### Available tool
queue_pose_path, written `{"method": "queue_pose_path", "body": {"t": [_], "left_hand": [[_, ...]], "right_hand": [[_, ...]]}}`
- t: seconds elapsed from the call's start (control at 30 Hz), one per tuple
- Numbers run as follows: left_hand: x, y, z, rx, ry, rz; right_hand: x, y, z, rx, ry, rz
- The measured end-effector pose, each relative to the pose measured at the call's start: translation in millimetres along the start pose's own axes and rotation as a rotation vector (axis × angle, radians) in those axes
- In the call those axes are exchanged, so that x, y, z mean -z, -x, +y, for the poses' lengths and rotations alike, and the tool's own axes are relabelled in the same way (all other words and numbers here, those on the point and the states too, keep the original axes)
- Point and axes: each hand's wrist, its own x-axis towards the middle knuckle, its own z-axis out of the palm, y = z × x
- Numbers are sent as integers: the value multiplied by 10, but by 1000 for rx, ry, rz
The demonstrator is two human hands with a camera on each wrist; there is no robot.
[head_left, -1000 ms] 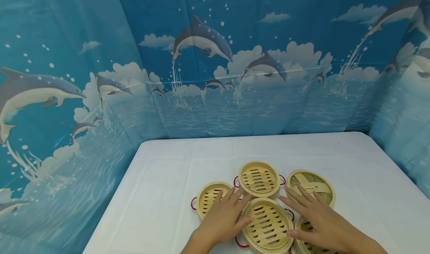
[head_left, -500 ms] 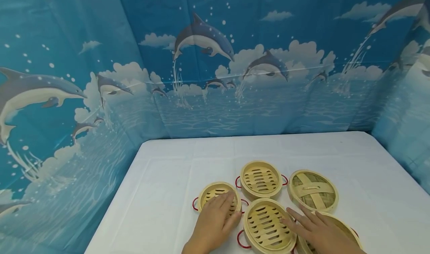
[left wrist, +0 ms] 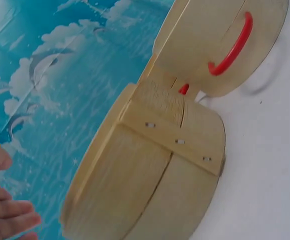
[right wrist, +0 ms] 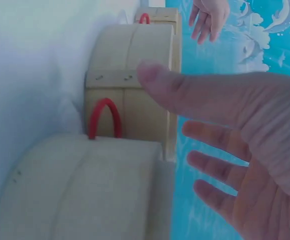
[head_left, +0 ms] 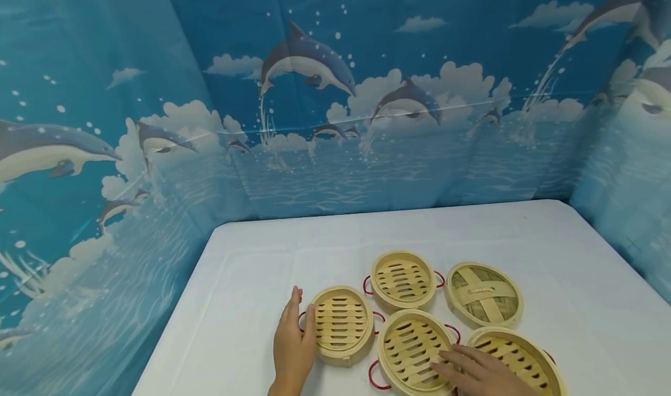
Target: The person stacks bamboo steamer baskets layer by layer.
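Note:
Beside the left bamboo steamer basket (head_left: 343,323), my left hand (head_left: 295,343) is held with fingers straight, its thumb overlapping the rim in the head view. In the left wrist view that hand (left wrist: 7,210) shows apart from the basket wall (left wrist: 155,165). My right hand (head_left: 474,370) reaches over the front middle steamer basket (head_left: 416,349), fingers loosely spread, fingertips above its slatted base. The right wrist view has the right thumb (right wrist: 185,90) in front of a basket wall (right wrist: 127,55) with a red handle (right wrist: 105,117). Both hands hold nothing.
Another slatted basket (head_left: 403,282) with red handles stands behind. A woven steamer lid (head_left: 484,294) lies at the back right, and a further basket (head_left: 516,358) is at the front right. The white table (head_left: 251,303) meets a blue dolphin curtain (head_left: 314,180).
My left hand has gone from over the left basket to its left side, uncovering the slats. The right hand first drew back from the lid, then dropped slightly lower over the front baskets.

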Motion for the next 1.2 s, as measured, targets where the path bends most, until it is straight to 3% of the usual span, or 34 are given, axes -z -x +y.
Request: {"method": "queue_pose_path", "body": {"t": [0.13,0.43,0.63,0.8,1.0,1.2], "left_hand": [[3,21,-122,153,95,19],[-141,84,-281,367,343,-43],[-223,153,-291,439,452,-65],[-261,178,-292,491,554,-34],[-286,177,-340,503,583,-34],[-298,171,-367,480,605,-42]], "right_hand": [[-51,-18,-31,14,-2,64],[-200,-56,-7,72,-11,165],[-237,-67,6,71,-26,163],[-265,-100,33,95,-97,182],[-279,-143,73,134,-114,189],[-276,-169,39,122,-224,173]]}}
